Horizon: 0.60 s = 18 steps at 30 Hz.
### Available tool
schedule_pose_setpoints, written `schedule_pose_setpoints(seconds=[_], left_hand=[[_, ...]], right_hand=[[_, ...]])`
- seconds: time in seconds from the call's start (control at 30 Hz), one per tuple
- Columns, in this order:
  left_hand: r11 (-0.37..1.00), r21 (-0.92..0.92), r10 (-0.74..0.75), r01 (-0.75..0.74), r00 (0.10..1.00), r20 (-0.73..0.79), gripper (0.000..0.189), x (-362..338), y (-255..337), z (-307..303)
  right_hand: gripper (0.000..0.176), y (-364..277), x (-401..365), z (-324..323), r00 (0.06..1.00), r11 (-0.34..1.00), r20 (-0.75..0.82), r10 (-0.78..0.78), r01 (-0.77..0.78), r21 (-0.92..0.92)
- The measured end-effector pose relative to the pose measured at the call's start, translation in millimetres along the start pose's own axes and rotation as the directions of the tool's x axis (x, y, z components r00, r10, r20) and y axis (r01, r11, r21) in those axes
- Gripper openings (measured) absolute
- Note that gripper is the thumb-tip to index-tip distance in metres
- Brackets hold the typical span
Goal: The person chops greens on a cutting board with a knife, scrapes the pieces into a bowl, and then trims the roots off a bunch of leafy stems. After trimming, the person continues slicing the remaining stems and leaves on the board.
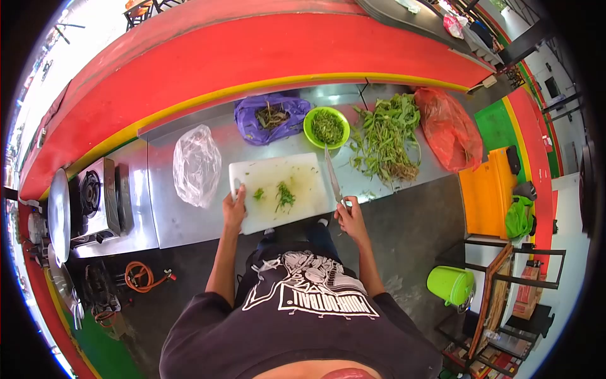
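My left hand grips the left edge of a white cutting board, its thumb on top. A small heap of chopped green leaves and a smaller scrap lie on the board. In my right hand is a knife, held by its handle just off the board's right side. The blade points away from me, its tip near a bright green bowl of chopped greens. To the right of the bowl lies a large bunch of leafy stems.
A purple plastic bag holding plant scraps sits behind the board. A clear plastic bag is to the left, a red plastic bag to the right. A gas stove stands at the far left. The steel counter backs onto a red wall.
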<state>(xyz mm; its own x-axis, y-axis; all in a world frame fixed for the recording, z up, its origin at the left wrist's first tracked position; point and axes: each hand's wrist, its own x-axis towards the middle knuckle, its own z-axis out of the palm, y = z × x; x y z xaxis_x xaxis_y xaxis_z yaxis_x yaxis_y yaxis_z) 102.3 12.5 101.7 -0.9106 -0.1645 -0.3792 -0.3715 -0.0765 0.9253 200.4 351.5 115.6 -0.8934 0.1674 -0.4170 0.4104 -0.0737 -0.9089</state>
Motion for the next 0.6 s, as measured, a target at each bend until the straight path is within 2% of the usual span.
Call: schedule_pose_setpoints(seconds=[0.03, 0.1, 0.17, 0.23, 0.3, 0.37, 0.47, 0.57, 0.6], left_hand=[[0.997, -0.070, 0.022, -0.022, 1.000, 0.004, 0.036, -3.5, 8.9, -0.2], [1.000, -0.014, -0.008, 0.007, 0.998, -0.062, 0.034, -5.2, 20.4, -0.6], [0.994, -0.110, -0.029, 0.020, 0.997, -0.077, 0.033, -13.5, 48.0, 14.3], [0.995, -0.102, -0.021, 0.010, 0.994, -0.104, 0.033, -13.5, 67.0, 32.1], [0.993, -0.118, 0.002, -0.016, 0.993, -0.118, 0.033, -8.9, 78.6, 52.2], [0.997, -0.076, 0.009, -0.024, 0.980, -0.196, 0.035, -3.0, 85.3, 76.0], [0.999, -0.028, 0.013, -0.022, 0.964, -0.265, 0.040, 5.5, 89.0, 103.4], [0.999, -0.020, 0.018, -0.025, 0.957, -0.290, 0.040, 6.0, 96.9, 125.8], [0.999, -0.033, 0.009, -0.020, 0.954, -0.299, 0.039, 4.1, 100.1, 132.3]], right_hand=[[0.022, -17.5, 0.4, -5.7, 1.000, 0.999, 0.010, 0.019, -0.020, 0.043], [0.026, -31.4, 9.4, -22.8, 0.998, 0.998, 0.035, -0.059, 0.058, 0.034], [0.026, -50.5, 16.7, -33.1, 0.997, 0.997, 0.019, -0.080, 0.080, -0.011], [0.025, -66.6, 25.4, -43.3, 0.988, 0.986, 0.053, -0.146, 0.150, -0.070], [0.029, -80.9, 33.8, -54.2, 0.981, 0.980, 0.122, -0.148, 0.162, -0.114], [0.030, -98.9, 40.9, -61.3, 0.965, 0.957, 0.210, -0.156, 0.200, -0.208], [0.031, -104.7, 57.0, -70.8, 0.901, 0.925, 0.388, -0.192, 0.298, -0.234], [0.032, -113.6, 72.7, -75.9, 0.849, 0.926, 0.516, -0.112, 0.278, -0.257], [0.032, -112.6, 79.9, -77.4, 0.830, 0.909, 0.544, -0.125, 0.316, -0.272]])
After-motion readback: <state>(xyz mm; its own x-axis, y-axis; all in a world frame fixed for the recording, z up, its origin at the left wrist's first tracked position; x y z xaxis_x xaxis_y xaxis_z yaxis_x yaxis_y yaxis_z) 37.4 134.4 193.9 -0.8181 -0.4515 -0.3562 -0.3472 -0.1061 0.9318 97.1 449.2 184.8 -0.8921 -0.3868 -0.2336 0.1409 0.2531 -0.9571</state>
